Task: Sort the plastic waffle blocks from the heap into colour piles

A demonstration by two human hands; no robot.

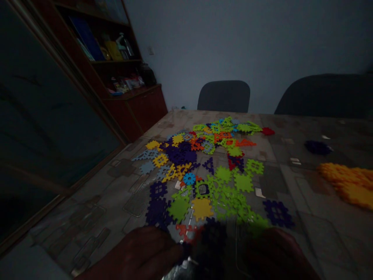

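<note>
Left hand [131, 252] and right hand [276, 252] lie at the lower edge of the head view, dark and blurred; whether either is open or closed cannot be told. Between them is a blurred dark purple waffle tile [212, 239], near the left hand's fingertips [180, 249]; whether it is gripped cannot be told. A red-orange tile [185, 230] sits just beyond the left hand. A crumpled silvery object [180, 272], too dark to identify, shows at the bottom edge.

Interlocking plastic tiles [204, 175] spread across the middle of the patterned tabletop [96, 217] in green, purple, yellow, orange and blue, including square and triangular shapes and a blue gear [189, 178]. To the right lie a dark purple heap [317, 147] and a yellow mass [346, 184]. Beyond stand a wooden cabinet [148, 109] and two black chair backs [223, 96].
</note>
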